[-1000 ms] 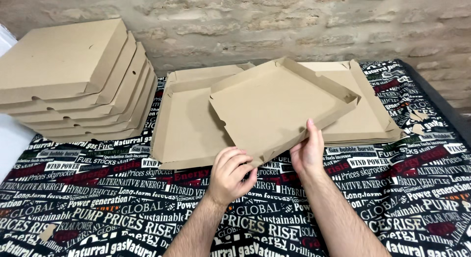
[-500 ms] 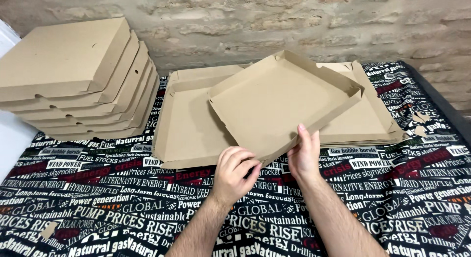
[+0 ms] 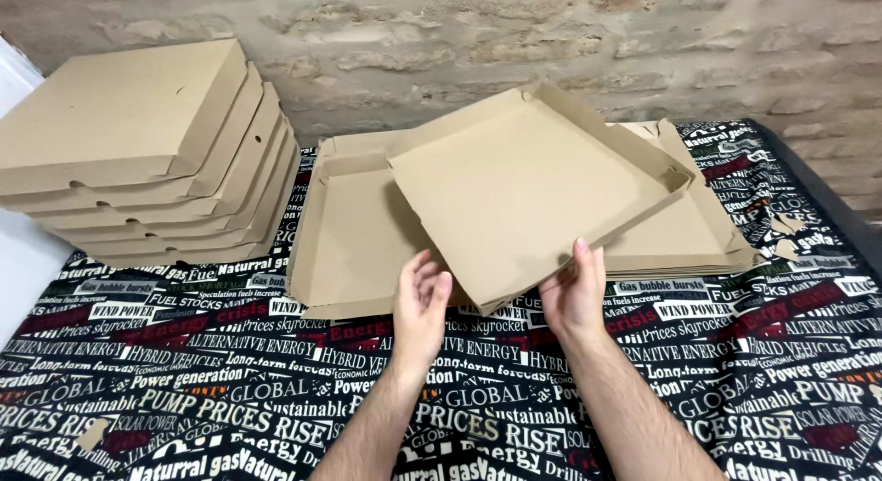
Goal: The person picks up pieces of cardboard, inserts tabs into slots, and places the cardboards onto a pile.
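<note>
Over the table, which is covered with a black cloth printed all over in white and red lettering, I hold a flat, square, brown cardboard box tray with shallow folded-up walls, tilted so its far corner rides high and its near corner dips toward me. My right hand pinches the near edge, thumb on top and fingers beneath, which carries the tray's weight. My left hand is open, fingers loosely spread just beside the near corner, touching nothing that I can make out. Beneath the lifted tray lies a low pile of unfolded brown cardboard blanks, flat on the cloth. Off to my left, well apart, stands a stack of closed brown cardboard boxes, slightly fanned, against the brick wall.
</note>
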